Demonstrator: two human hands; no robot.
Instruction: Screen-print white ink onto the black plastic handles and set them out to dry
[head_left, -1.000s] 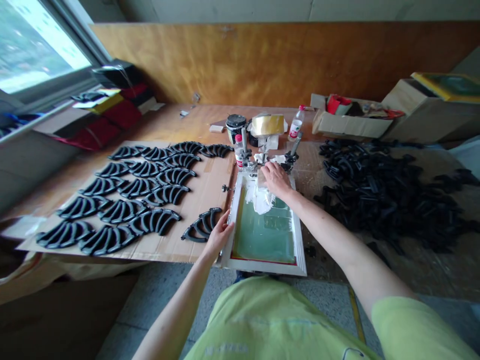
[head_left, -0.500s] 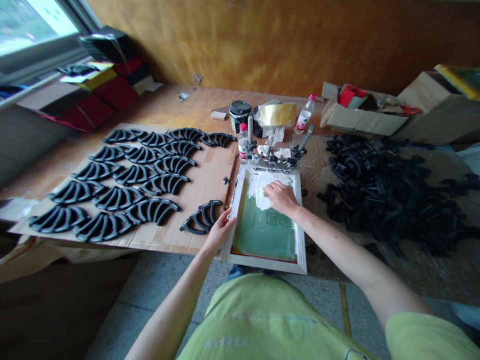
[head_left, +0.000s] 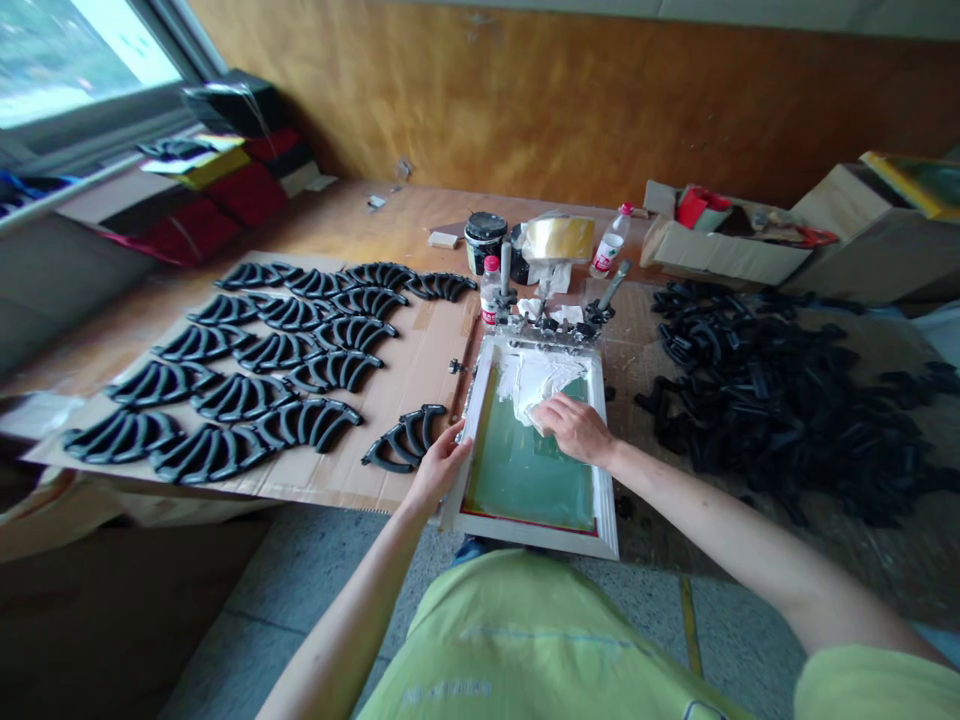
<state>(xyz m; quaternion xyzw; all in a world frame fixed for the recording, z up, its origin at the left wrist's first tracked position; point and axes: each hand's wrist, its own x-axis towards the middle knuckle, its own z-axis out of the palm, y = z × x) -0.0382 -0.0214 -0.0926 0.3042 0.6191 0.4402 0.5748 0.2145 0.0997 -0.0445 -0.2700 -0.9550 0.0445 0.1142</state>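
A screen-printing frame (head_left: 604, 440) with a pale border and green mesh (head_left: 517, 480) lies in front of me, its far end at a metal hinge clamp (head_left: 551, 330). White ink (head_left: 529, 378) covers the far part of the mesh. My right hand (head_left: 576, 428) is closed in a pinch at the near edge of the ink. It grips a small pale scraper, mostly hidden by the fingers. At the left edge of the frame, my left hand (head_left: 444, 462) has its fingers closed on the border. A few curved black plastic parts (head_left: 405, 437) lie just left of that hand.
Rows of curved black parts (head_left: 274, 352) cover cardboard (head_left: 420, 350) on the left. A heap of black parts (head_left: 757, 390) lies right. Behind the clamp stand an ink tub (head_left: 485, 240), a tape roll (head_left: 559, 238) and two bottles (head_left: 611, 242). An open carton (head_left: 727, 250) sits back right.
My right hand has drawn toward me across the mesh, and the white ink now reaches nearer. My left hand stays at the frame's edge. The camera view has shifted slightly.
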